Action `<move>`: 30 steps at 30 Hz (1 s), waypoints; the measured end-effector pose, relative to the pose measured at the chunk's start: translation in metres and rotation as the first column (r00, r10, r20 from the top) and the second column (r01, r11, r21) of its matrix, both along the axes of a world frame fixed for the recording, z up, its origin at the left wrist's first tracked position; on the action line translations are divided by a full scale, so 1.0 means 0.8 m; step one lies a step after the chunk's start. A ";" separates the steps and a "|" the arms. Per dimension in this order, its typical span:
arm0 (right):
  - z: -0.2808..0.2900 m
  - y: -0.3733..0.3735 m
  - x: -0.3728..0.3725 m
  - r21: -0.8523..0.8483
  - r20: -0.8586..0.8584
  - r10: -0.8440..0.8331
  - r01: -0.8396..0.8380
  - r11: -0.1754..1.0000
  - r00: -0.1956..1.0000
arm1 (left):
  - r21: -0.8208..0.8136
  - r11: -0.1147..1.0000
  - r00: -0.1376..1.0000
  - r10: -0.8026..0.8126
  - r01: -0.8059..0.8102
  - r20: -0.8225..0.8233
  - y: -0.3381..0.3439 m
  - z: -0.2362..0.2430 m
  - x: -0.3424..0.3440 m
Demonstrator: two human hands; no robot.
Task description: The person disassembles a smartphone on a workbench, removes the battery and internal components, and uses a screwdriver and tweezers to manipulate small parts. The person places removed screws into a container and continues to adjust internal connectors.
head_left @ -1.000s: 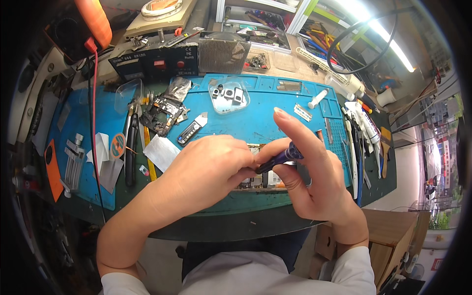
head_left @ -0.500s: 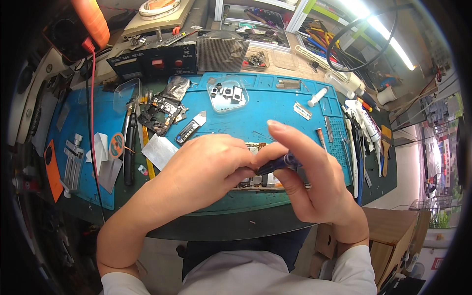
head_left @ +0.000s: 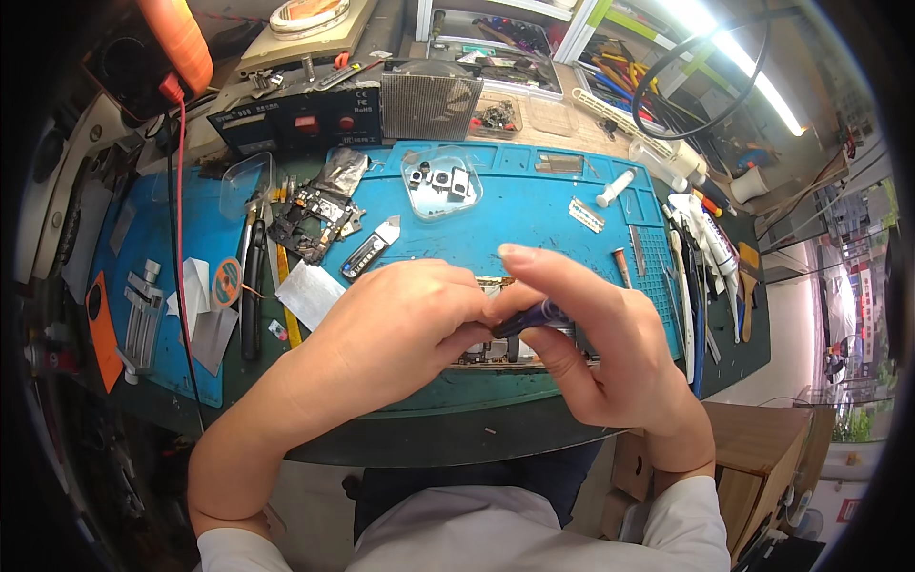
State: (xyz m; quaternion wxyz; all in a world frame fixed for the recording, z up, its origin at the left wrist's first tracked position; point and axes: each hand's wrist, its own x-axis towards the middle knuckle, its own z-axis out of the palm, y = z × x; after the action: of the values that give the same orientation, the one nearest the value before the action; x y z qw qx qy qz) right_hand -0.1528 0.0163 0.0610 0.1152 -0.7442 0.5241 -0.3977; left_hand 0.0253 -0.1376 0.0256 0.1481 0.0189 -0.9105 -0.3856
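Two bare hands come together above the near part of a blue mat [head_left: 515, 250]. On the right hand [head_left: 620, 353], the thumb and a bent finger are closed on a dark blue tool [head_left: 536, 316], while another finger is raised over it, away from the tool. The tool is tilted, and its darker end points to the left fingertips. On the left hand [head_left: 410, 300], thumb and fingers are bent narrowly together; whether they pinch something I cannot tell, because the hand covers it. Directly under both hands lies an opened device [head_left: 491, 356] with small circuit parts, partly hidden. Farther out, beyond the left hand, are a cutter knife [head_left: 370, 252], a pale sheet [head_left: 312, 297] and a heap of dark circuit boards [head_left: 315, 223]. Near the far edge of the mat stands a clear container [head_left: 426, 206], in which lie small black and white parts [head_left: 443, 181]. Behind it is a ribbed metal block [head_left: 431, 107].
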 end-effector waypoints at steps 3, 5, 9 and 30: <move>0.008 0.002 0.003 0.055 -0.036 -0.004 0.006 0.998 0.999 | 0.057 0.998 0.999 0.026 -0.025 -0.026 -0.001 0.001 0.003; 0.008 0.004 0.003 0.083 -0.029 -0.004 0.006 0.997 1.000 | 0.034 0.994 0.995 0.100 -0.099 -0.011 -0.004 0.009 0.005; 0.009 0.008 -0.004 0.079 -0.023 0.000 0.001 0.997 1.000 | 0.025 0.985 0.985 0.172 -0.172 0.001 -0.007 0.014 -0.002; -0.018 0.091 -0.137 -0.129 -0.396 -0.793 0.827 0.547 0.462 | -0.239 0.900 0.925 0.320 -0.364 -0.204 -0.005 0.003 -0.001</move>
State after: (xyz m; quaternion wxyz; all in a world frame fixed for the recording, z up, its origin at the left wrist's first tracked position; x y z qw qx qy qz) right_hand -0.2625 0.0893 0.0463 -0.1697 -0.4657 0.8409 -0.2171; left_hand 0.0248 -0.1419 0.0280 0.2873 0.1276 -0.9224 -0.2246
